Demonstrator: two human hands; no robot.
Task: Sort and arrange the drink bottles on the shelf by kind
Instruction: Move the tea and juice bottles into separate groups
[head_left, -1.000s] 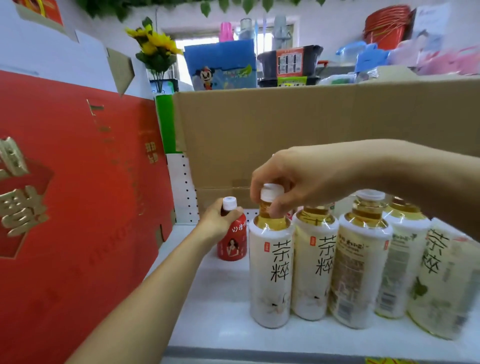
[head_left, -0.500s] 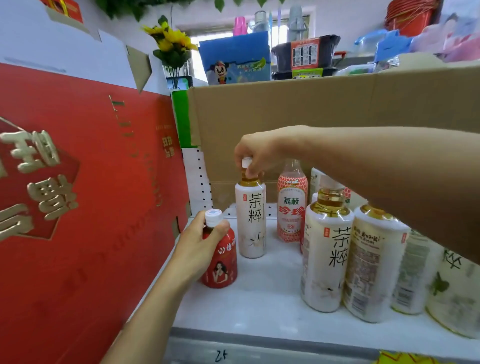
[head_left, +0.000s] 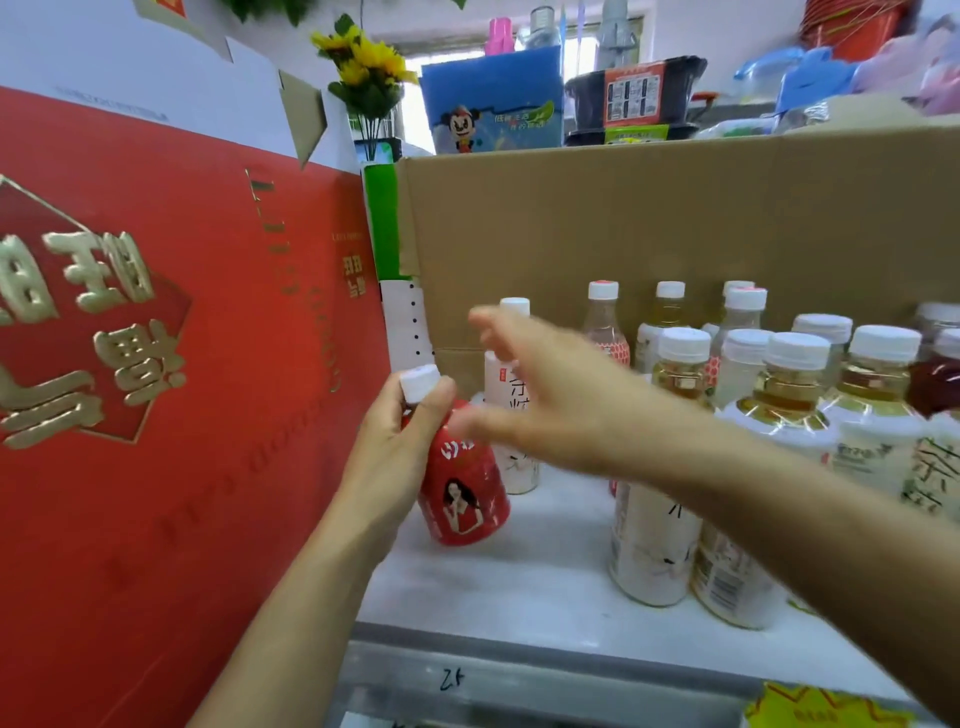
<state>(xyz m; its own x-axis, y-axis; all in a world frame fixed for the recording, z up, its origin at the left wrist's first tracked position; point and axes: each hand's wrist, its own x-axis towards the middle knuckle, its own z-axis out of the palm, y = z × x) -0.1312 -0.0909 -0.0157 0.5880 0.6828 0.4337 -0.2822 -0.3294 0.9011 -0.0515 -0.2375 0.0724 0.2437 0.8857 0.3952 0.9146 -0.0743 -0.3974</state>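
Observation:
My left hand (head_left: 392, 447) grips the neck of a small red bottle (head_left: 465, 493) with a white cap, tilted and lifted a little off the white shelf (head_left: 519, 582). My right hand (head_left: 535, 395) is blurred, fingers spread and empty, in front of a white tea bottle (head_left: 511, 395) that stands at the back left of the shelf. More white tea bottles (head_left: 654, 545) stand in a group at the right. Behind them stands a pink lychee bottle (head_left: 605, 332).
A big red carton (head_left: 156, 389) walls off the left side. A brown cardboard box (head_left: 649, 223) closes the back. Several more capped bottles (head_left: 841, 374) crowd the right. The shelf's front edge (head_left: 519, 675) runs below, with a yellow price tag (head_left: 826, 709).
My right hand let go of the white tea bottle at the back left and is drawing away. My left hand raised and tilted the red bottle. The view moved closer.

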